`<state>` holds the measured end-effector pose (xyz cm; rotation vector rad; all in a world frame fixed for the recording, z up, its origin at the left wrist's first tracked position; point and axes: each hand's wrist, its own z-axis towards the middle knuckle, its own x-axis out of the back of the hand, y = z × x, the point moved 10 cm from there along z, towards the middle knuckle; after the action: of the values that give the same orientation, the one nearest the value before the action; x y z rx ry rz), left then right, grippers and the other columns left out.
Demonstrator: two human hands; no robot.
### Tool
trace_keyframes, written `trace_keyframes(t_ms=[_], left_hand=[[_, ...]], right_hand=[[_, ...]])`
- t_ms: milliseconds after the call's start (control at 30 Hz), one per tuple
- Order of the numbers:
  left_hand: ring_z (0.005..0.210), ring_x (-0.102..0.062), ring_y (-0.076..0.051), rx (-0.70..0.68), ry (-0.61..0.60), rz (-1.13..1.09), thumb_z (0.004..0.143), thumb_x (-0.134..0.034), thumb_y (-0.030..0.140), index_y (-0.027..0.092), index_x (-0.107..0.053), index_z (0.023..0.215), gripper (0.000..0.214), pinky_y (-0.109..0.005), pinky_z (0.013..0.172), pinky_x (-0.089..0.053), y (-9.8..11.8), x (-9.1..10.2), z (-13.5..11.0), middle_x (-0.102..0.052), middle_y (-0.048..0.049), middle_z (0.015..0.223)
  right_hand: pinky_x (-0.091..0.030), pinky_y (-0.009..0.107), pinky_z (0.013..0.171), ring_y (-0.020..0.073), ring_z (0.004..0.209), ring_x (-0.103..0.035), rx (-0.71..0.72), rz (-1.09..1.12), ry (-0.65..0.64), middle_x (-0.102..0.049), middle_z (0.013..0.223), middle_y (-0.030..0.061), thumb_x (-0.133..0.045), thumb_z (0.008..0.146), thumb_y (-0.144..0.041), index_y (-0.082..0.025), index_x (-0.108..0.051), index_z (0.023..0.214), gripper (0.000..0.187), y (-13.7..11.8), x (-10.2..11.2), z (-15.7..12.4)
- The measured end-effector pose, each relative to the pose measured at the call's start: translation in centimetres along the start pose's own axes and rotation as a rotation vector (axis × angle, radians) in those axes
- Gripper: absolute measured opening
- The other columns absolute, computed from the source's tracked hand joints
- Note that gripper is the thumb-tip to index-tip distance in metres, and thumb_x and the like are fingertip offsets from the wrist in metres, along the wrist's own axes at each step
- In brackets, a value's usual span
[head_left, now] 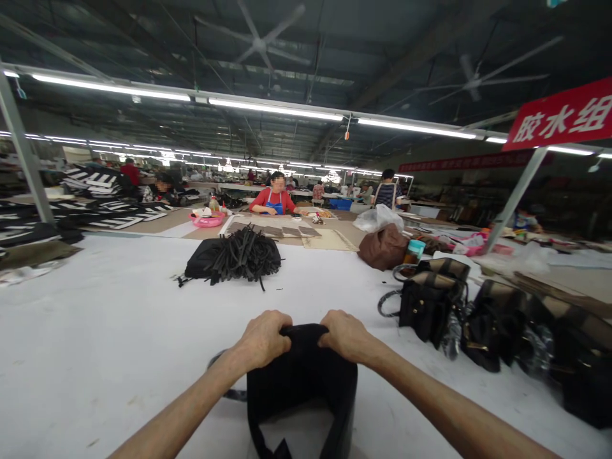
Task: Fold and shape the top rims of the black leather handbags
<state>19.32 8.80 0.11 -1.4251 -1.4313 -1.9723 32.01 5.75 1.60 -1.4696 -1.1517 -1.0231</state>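
A black bag (306,363) with its mouth spread wide stands on the white tabletop (119,331) right in front of me. My left hand (268,336) pinches its far rim on the left side. The same rim is gripped farther right by my right hand (345,333), thumb inside. Pale material shows through the lower part of the opening. A dark handle loop (232,392) sticks out at the bag's left. Beyond my hands lies a heap of black strips (243,255) beside a black folded piece.
Several finished black handbags (430,299) with wrapped handles line the right side. Behind them are a brown bundle (382,247) and a jar with a blue lid (415,250). Across the table sits a co-worker in red (275,199). A pink basin (207,220) stands farther back. A metal post (516,197) rises at right.
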Motion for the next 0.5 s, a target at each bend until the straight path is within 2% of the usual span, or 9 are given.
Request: trace_keyframes(t_ms=[67, 167, 233, 300, 400, 500], left_hand=[[0.062, -0.049, -0.016, -0.007, -0.002, -0.006, 0.057, -0.049, 0.019, 0.021, -0.060, 0.068, 0.016, -0.023, 0.050, -0.027, 0.2, 0.1, -0.1, -0.057, 0.0001, 0.067], [0.067, -0.050, -0.017, -0.058, 0.010, -0.041, 0.061, -0.056, 0.029, 0.022, -0.063, 0.078, 0.020, -0.023, 0.054, -0.029, 1.3, 0.4, 0.0, -0.060, -0.0009, 0.074], [0.065, -0.048, -0.016, -0.108, 0.015, -0.063, 0.064, -0.055, 0.037, 0.020, -0.064, 0.077, 0.023, -0.023, 0.055, -0.029, 2.4, 0.3, 0.3, -0.059, -0.0011, 0.069], [0.059, -0.045, -0.014, -0.139, -0.007, -0.111, 0.068, -0.050, 0.038, 0.018, -0.064, 0.071, 0.025, -0.023, 0.053, -0.028, 3.1, -0.1, 0.8, -0.054, 0.0000, 0.060], [0.052, -0.038, -0.011, -0.131, -0.080, -0.249, 0.069, -0.048, 0.035, 0.015, -0.064, 0.067, 0.026, -0.022, 0.049, -0.025, 3.3, -1.1, 1.4, -0.046, 0.0025, 0.053], [0.048, -0.032, -0.009, -0.112, -0.148, -0.352, 0.066, -0.050, 0.033, 0.013, -0.065, 0.070, 0.025, -0.022, 0.046, -0.023, 3.0, -1.7, 1.9, -0.041, 0.0041, 0.051]], right_hand=[[-0.035, 0.025, 0.053, 0.0204, 0.070, -0.059, -0.005, -0.029, 0.025, -0.065, 0.073, 0.0079, -0.060, 0.063, -0.026, -0.017, -0.067, 0.071, 0.014, -0.2, 0.2, -0.1], [-0.035, 0.026, 0.055, 0.0215, 0.073, -0.060, 0.002, -0.051, 0.050, -0.066, 0.076, 0.0091, -0.060, 0.064, -0.024, -0.018, -0.068, 0.071, 0.013, -0.4, 0.1, -0.3], [-0.035, 0.026, 0.055, 0.0214, 0.073, -0.059, 0.012, -0.052, 0.063, -0.066, 0.076, 0.0092, -0.059, 0.064, -0.023, -0.018, -0.068, 0.071, 0.013, -0.4, 0.1, -0.6], [-0.034, 0.026, 0.055, 0.0207, 0.071, -0.059, 0.020, -0.043, 0.071, -0.065, 0.074, 0.0089, -0.059, 0.063, -0.023, -0.017, -0.067, 0.070, 0.012, -0.3, 0.1, -0.7], [-0.032, 0.024, 0.052, 0.0165, 0.064, -0.056, 0.059, 0.002, 0.052, -0.062, 0.066, 0.0047, -0.060, 0.063, -0.025, -0.017, -0.066, 0.066, 0.011, -0.1, -0.1, -0.5], [-0.030, 0.021, 0.046, 0.0103, 0.053, -0.048, 0.132, 0.109, -0.024, -0.054, 0.056, -0.0021, -0.060, 0.063, -0.032, -0.017, -0.063, 0.063, 0.015, 0.2, -0.8, -0.1]])
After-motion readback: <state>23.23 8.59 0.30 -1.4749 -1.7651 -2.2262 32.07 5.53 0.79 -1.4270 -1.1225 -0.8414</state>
